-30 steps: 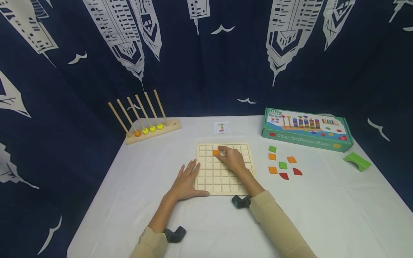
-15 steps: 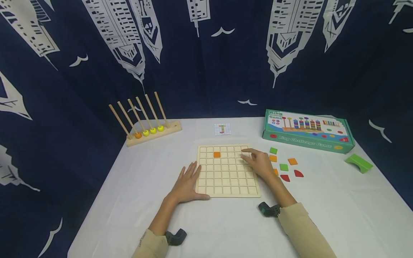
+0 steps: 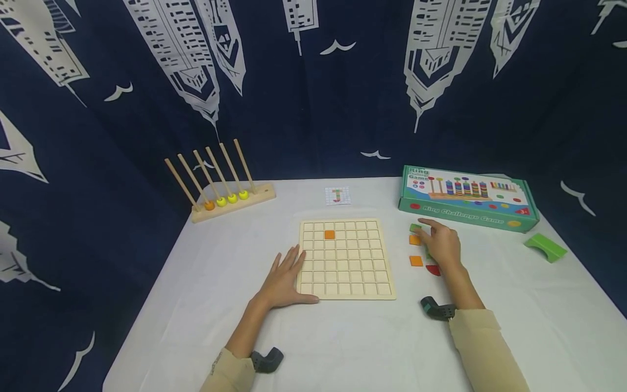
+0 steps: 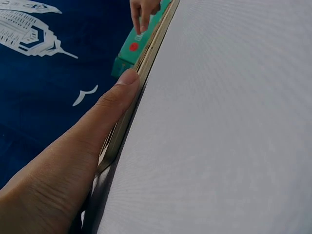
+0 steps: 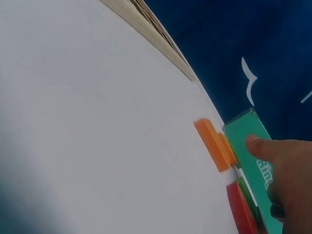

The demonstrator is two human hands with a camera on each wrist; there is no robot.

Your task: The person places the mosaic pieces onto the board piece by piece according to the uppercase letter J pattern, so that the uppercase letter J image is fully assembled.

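My left hand (image 3: 281, 280) rests at the lower left corner of a wooden grid board (image 3: 345, 261), fingers spread over its left edge. In the left wrist view its thumb lies along the board's near edge. One orange square tile (image 3: 330, 234) sits in a cell of the second row. My right hand (image 3: 442, 245) hovers over the loose tiles on the right, its thumb and index finger apart around a green square tile (image 3: 415, 227). Just below are an orange tile (image 3: 415, 240), a second orange tile (image 3: 416, 261) and a red quarter-round piece (image 3: 433, 270). The hand covers other pieces.
A green game box (image 3: 467, 209) lies behind the tiles, with a green arch block (image 3: 546, 247) to its right. A card with a coloured pattern (image 3: 338, 196) lies beyond the board. At back left stands a wooden peg rack (image 3: 235, 202) with several beads.
My right hand has let go of the orange tile on the board and moved right to the loose tiles. My left hand has stayed at the board.
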